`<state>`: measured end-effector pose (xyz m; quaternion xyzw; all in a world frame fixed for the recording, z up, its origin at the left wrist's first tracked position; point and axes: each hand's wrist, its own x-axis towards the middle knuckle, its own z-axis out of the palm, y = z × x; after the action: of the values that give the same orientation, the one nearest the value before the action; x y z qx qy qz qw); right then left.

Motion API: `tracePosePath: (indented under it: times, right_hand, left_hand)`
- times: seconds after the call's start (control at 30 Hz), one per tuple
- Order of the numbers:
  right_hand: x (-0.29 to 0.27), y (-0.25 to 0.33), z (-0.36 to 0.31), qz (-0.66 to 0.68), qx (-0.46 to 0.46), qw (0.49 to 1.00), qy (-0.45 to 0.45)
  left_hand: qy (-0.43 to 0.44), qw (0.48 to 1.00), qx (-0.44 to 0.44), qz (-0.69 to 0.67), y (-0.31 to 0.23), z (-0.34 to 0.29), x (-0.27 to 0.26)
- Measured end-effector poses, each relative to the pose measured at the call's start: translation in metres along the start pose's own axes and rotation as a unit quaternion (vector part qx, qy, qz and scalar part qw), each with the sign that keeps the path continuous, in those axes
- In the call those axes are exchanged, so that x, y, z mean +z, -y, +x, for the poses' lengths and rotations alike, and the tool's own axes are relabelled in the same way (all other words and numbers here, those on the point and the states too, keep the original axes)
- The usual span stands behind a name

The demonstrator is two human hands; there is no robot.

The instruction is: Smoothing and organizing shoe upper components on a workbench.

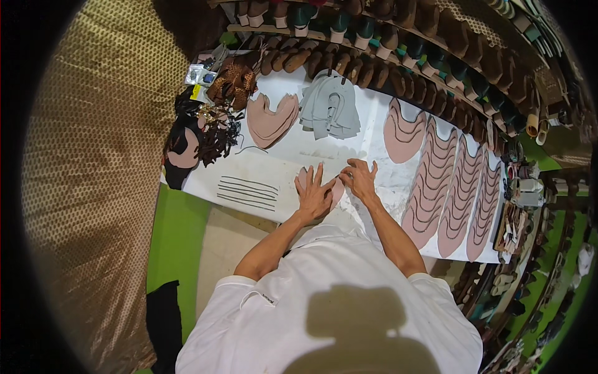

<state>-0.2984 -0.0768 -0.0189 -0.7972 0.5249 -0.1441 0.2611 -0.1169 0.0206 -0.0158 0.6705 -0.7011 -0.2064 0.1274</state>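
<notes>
A pink U-shaped shoe-upper piece point(338, 193) lies on the white table near its front edge, partly hidden under my hands. My left hand point(315, 194) rests flat on it with the fingers spread, holding nothing. At the piece's right edge, my right hand point(360, 179) has thumb and fingertips drawn together in a pinch. Something thin and dark shows by those fingertips, too small to name. Several thin dark strips point(248, 192) lie side by side to the left of my hands.
A stack of pink pieces point(272, 121) and a pile of grey cut pieces point(328, 109) lie behind my hands. Rows of overlapping dark-edged pink pieces point(433, 181) cover the right side. Dark straps point(219, 134) heap at the left. Racks of shoes point(374, 75) line the back.
</notes>
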Motion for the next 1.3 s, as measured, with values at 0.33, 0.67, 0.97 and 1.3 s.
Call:
tracePosePath:
  times: [0.33, 0.67, 0.97, 1.3]
  right_hand:
    - [0.000, 0.002, -0.004, -0.013, 0.002, 0.999, -0.030]
    - [-0.001, 0.005, 0.001, -0.022, 0.016, 1.000, -0.012]
    - [0.005, 0.008, 0.006, -0.029, 0.076, 0.996, -0.044]
    - [0.007, -0.002, -0.004, 0.025, 0.093, 0.990, -0.100]
  left_hand:
    - [0.006, 1.000, -0.002, 0.007, -0.001, 0.001, -0.001]
    - [-0.014, 1.000, 0.009, 0.021, 0.000, 0.002, 0.000]
    - [0.019, 0.999, -0.007, 0.035, 0.001, 0.009, 0.001]
    - [0.007, 0.999, -0.016, -0.028, 0.000, 0.002, -0.007]
